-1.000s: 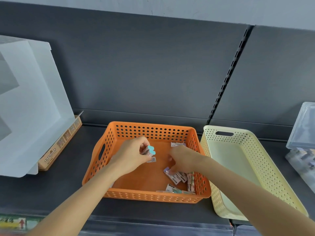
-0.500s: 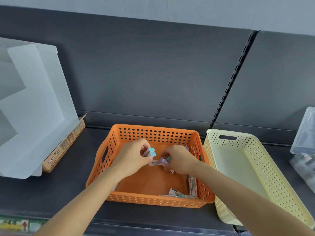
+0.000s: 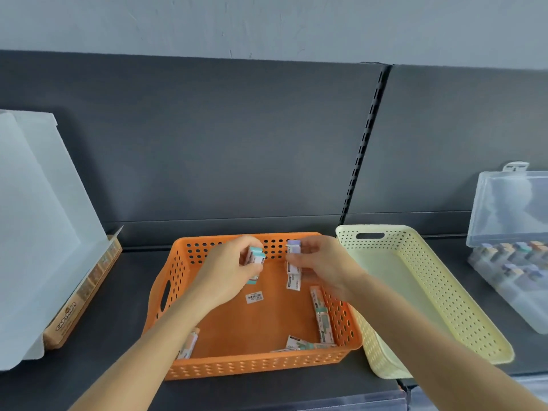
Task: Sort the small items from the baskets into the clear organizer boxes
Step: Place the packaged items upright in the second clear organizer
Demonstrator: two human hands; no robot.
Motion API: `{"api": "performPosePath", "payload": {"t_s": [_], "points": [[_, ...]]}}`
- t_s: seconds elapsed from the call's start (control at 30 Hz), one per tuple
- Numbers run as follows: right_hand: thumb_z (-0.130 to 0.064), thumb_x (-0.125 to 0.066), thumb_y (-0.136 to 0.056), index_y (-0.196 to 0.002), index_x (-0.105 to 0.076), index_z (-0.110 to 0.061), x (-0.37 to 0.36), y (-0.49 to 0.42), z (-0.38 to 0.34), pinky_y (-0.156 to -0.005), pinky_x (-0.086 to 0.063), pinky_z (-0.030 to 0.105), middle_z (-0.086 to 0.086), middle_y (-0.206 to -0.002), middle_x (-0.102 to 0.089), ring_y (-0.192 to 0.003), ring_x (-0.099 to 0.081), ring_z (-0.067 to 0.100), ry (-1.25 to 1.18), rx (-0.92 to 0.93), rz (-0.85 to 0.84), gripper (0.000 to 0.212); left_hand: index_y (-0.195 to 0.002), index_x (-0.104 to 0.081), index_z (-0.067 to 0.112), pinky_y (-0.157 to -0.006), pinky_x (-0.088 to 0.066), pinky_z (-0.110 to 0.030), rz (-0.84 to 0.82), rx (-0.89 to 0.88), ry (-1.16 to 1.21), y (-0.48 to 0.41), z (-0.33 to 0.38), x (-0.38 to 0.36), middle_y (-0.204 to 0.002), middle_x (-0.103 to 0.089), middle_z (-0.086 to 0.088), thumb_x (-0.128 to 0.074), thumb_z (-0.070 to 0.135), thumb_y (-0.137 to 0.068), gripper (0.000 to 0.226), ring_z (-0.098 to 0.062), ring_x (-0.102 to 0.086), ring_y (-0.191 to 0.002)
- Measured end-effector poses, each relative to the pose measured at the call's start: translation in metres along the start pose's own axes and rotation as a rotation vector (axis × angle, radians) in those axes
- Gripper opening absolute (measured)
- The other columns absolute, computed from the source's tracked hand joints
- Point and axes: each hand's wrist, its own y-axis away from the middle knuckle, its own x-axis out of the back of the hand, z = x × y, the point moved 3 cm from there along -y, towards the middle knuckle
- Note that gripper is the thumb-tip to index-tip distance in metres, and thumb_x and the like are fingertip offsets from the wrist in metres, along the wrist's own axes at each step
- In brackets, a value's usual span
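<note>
An orange perforated basket [image 3: 178, 295] sits on the dark shelf with several small labelled packets on its floor [image 3: 321, 318]. My left hand [image 3: 228, 271] hovers above the basket and grips teal-capped packets [image 3: 256, 258]. My right hand [image 3: 323, 266] is beside it, raised above the basket, and holds purple-capped packets [image 3: 293, 262] between its fingers. A clear organizer box [image 3: 513, 280] with its lid raised stands at the far right, with small items in its compartments.
An empty cream basket [image 3: 430, 280] lies tilted right of the orange one. A frosted plastic panel [image 3: 38, 232] and a brown carton [image 3: 80, 295] stand at the left. A barcode sticker [image 3: 254, 297] lies on the orange basket's floor. Dark back panels rise behind.
My right hand has picked packets from the basket floor and lifted them up beside my left hand. Both hands now sit higher, near the basket's back wall.
</note>
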Motion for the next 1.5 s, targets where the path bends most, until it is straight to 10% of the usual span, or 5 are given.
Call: {"api": "performPosePath", "payload": {"t_s": [0.43, 1.07, 1.5], "points": [[-0.020, -0.068, -0.086, -0.088, -0.065, -0.022, 0.090, 0.046, -0.014, -0.081, -0.058, 0.045, 0.001, -0.092, -0.070, -0.085, -0.069, 0.020, 0.181, 0.076, 0.436, 0.005, -0.118, -0.058, 0.028, -0.084, -0.049, -0.023, -0.031, -0.248, 0.055, -0.029, 0.080, -0.036, -0.120, -0.061, 0.008, -0.062, 0.023, -0.089, 0.030, -0.007, -0.055, -0.107], [-0.002, -0.067, -0.077, -0.083, -0.065, 0.001, 0.332, 0.141, 0.055, -0.068, -0.047, 0.036, 0.006, -0.066, -0.056, -0.066, -0.051, 0.018, 0.044, 0.201, 0.578, 0.007, -0.091, -0.063, 0.024, -0.063, -0.045, -0.010, -0.091, -0.259, 0.191, -0.026, 0.282, -0.206, -0.084, -0.065, 0.012, -0.065, 0.012, -0.081, 0.016, -0.003, -0.062, -0.076], [-0.009, -0.071, -0.083, -0.092, -0.068, -0.018, 0.440, 0.165, 0.095, -0.073, -0.054, 0.035, 0.008, -0.080, -0.068, -0.073, -0.061, 0.021, -0.040, 0.149, 0.689, 0.013, -0.102, -0.065, 0.023, -0.069, -0.049, -0.010, -0.139, -0.295, 0.180, -0.047, 0.359, -0.289, -0.094, -0.066, 0.012, -0.072, 0.016, -0.080, 0.024, -0.004, -0.063, -0.084]]}}
